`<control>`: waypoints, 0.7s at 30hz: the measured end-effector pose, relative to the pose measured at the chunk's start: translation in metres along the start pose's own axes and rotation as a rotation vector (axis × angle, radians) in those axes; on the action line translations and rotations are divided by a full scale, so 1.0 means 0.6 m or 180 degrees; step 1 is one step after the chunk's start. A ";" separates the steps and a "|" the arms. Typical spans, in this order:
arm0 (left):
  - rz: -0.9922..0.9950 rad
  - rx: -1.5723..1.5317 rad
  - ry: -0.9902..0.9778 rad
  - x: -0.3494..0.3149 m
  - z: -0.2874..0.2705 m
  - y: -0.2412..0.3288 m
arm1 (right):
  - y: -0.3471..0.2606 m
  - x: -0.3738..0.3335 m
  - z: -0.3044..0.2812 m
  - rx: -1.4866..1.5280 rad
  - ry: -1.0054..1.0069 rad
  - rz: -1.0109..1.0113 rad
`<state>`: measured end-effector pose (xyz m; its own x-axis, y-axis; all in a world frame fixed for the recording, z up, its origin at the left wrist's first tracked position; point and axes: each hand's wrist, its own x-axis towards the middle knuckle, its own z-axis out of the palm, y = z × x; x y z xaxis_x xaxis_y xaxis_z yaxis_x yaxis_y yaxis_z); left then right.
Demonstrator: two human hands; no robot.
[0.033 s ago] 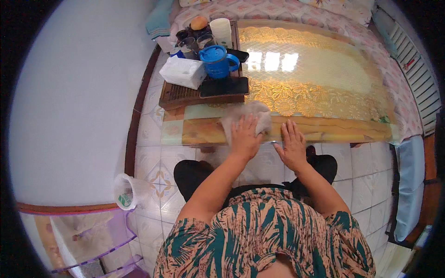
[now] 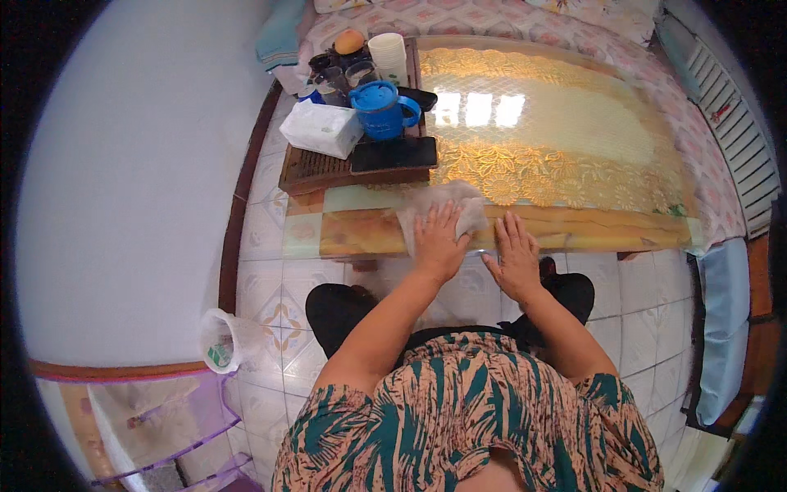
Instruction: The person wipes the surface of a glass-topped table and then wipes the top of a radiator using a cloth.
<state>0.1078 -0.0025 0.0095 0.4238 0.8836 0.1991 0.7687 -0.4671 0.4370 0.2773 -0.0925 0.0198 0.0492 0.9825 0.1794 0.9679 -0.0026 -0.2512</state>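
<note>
A pale, crumpled cloth (image 2: 463,203) lies on the near edge of a table (image 2: 574,234) with a clear cover over gold lace patterns. My left hand (image 2: 441,239) rests flat on the cloth, fingers spread and stretched out, pressing it down without wrapping round it. To its right, my right hand (image 2: 516,252) lies on the table's front edge with its fingers extended, holding nothing. A small gap separates the right hand from the cloth.
On the table's left stands a brown slatted tray (image 2: 316,168) with a blue lidded mug (image 2: 379,111), a white tissue pack (image 2: 321,129), a black phone (image 2: 395,154), stacked paper cups (image 2: 388,57) and glasses. A lined waste bin (image 2: 220,340) stands on the tiled floor.
My left hand and the cloth under it have slid slightly to the right along the table edge. My right hand stays in nearly the same place.
</note>
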 end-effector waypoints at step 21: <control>0.0580 -0.1078 0.0268 0.005 -0.051 -0.044 | 0.046 0.085 0.068 0.2680 0.0629 0.1537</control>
<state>0.0744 0.0133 0.0254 0.4870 0.7934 0.3652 0.4770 -0.5919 0.6497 0.2964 -0.0349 -0.0165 0.5067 0.8620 0.0160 0.3460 -0.1864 -0.9195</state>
